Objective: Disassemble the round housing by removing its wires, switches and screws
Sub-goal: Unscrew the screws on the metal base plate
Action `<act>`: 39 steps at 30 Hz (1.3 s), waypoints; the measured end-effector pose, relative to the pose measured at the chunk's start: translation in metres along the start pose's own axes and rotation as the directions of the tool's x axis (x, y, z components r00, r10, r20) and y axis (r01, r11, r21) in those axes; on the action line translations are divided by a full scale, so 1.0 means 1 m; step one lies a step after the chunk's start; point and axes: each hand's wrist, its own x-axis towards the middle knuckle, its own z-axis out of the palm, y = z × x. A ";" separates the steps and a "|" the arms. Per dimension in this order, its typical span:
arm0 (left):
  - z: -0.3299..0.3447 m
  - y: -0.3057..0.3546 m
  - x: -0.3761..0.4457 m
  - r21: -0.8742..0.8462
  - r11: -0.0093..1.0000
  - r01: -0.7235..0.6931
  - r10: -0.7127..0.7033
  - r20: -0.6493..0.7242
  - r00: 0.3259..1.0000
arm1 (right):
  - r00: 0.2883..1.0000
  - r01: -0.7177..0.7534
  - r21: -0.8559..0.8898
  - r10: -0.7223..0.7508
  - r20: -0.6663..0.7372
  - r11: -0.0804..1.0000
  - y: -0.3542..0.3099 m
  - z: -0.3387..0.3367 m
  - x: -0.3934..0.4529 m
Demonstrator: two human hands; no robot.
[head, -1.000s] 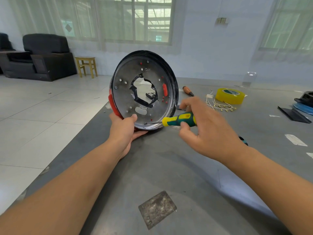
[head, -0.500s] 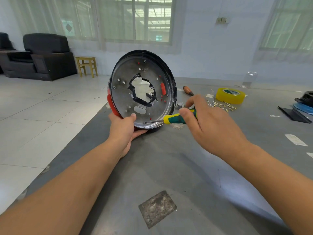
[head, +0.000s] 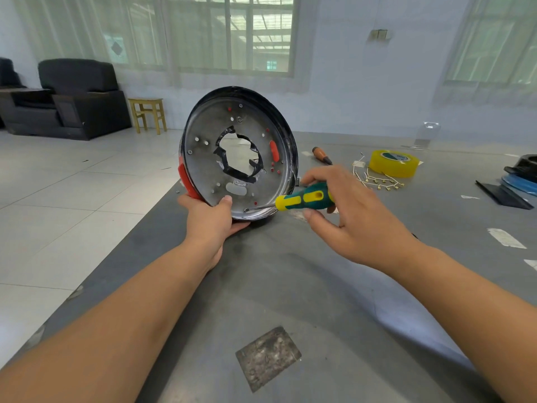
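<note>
The round housing (head: 203, 170) stands on edge on the grey table, its silver inner face toward me, with a ragged central hole, red clips and several small screws. My left hand (head: 210, 218) grips its lower rim, thumb on the inner face. My right hand (head: 345, 210) holds a green and yellow screwdriver (head: 302, 199) between the fingertips. Its metal tip touches a screw (head: 247, 210) near the bottom of the inner face, just right of my left thumb.
A roll of yellow tape (head: 392, 162), a bunch of removed wires with brass terminals (head: 377, 180) and an orange-handled tool (head: 321, 155) lie behind my right hand. Black and blue parts (head: 520, 181) sit at the right edge. The table's left edge (head: 162, 205) drops to tiled floor.
My right fingers shifted on the screwdriver handle, which turned in place with its tip staying on the same screw. The housing tilted only slightly.
</note>
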 end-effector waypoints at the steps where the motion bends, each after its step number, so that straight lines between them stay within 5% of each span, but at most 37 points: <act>1: 0.000 -0.001 0.001 0.005 1.000 -0.002 0.002 0.002 1.000 | 0.999 -0.033 -0.026 0.032 -0.024 0.999 -0.002 0.001 -0.001; 4: 0.000 -0.003 0.003 0.026 1.000 -0.005 0.005 0.009 1.000 | 0.986 -0.102 -0.180 0.076 -0.150 0.978 -0.005 0.008 -0.002; 8: 0.000 -0.005 0.004 0.052 0.999 -0.011 0.011 0.014 1.000 | 0.981 -0.099 0.014 0.100 -0.165 0.995 -0.009 0.011 -0.006; 13: -0.001 -0.005 0.005 0.054 0.998 -0.022 0.022 0.013 1.000 | 0.966 -0.167 -0.072 0.148 -0.211 0.983 -0.009 0.012 -0.005; 18: 0.000 -0.006 0.006 0.035 0.999 -0.022 0.022 0.007 1.000 | 0.993 0.071 0.046 -0.066 -0.099 0.996 -0.006 0.012 -0.009; 24: 0.001 -0.010 0.007 0.085 0.994 -0.062 0.063 -0.012 0.998 | 0.999 -0.025 0.123 0.023 0.023 0.992 -0.018 0.016 -0.014; 32: -0.002 -0.017 0.010 0.271 0.951 -0.147 0.174 -0.075 0.982 | 0.998 -0.065 0.583 0.038 0.059 0.810 -0.055 0.050 -0.010; 39: 0.001 -0.013 0.007 0.097 0.992 -0.076 0.080 -0.040 0.996 | 0.924 -0.255 0.776 0.381 0.021 0.577 -0.048 0.046 -0.011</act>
